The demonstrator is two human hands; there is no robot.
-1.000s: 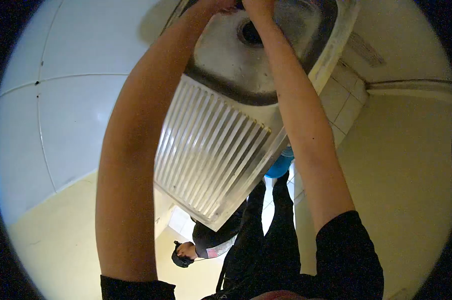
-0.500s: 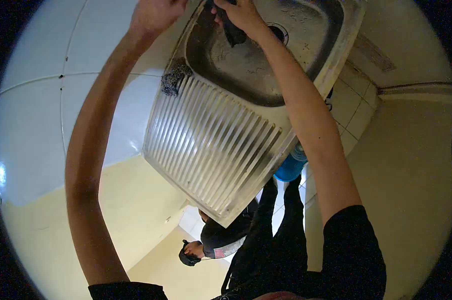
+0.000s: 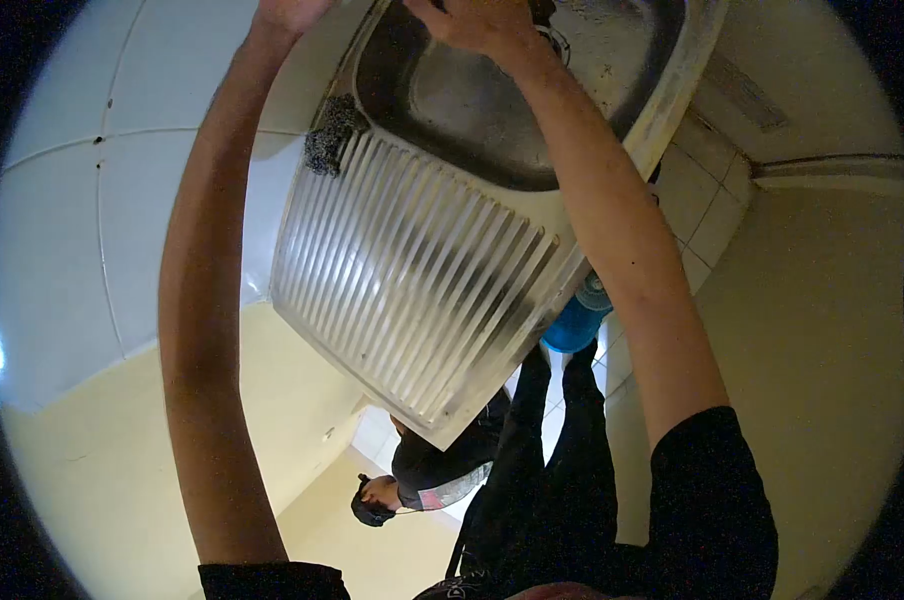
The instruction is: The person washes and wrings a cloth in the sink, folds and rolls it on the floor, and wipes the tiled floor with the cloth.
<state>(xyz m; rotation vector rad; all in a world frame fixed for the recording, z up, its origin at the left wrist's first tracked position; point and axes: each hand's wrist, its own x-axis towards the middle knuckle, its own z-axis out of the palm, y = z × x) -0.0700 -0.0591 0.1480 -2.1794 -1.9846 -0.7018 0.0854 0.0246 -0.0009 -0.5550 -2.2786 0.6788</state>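
Note:
My right hand [image 3: 482, 22] is over the stainless steel sink basin [image 3: 472, 130], its fingers partly cut off by the top edge of the view. A bit of dark cloth [image 3: 542, 12] shows at the far side of this hand, close to the drain [image 3: 555, 45]; most of it is hidden. At the top left, my left hand [image 3: 294, 10] is beside the sink's rim in front of the white wall tiles, with its fingers out of view. A dark wire scouring pad [image 3: 332, 135] lies at the corner between basin and ribbed drainboard [image 3: 412, 280].
Below the sink's right edge is a blue container [image 3: 577, 325]. Another person [image 3: 437, 470] in dark clothes and a cap is beyond the drainboard's lower corner. White wall tiles [image 3: 172, 220] border the left side, and a tiled floor [image 3: 697, 190] shows at right.
My right hand has turned, and the dark cloth that hung below it now shows only at its far side. My left hand has shifted left and up, further out of view.

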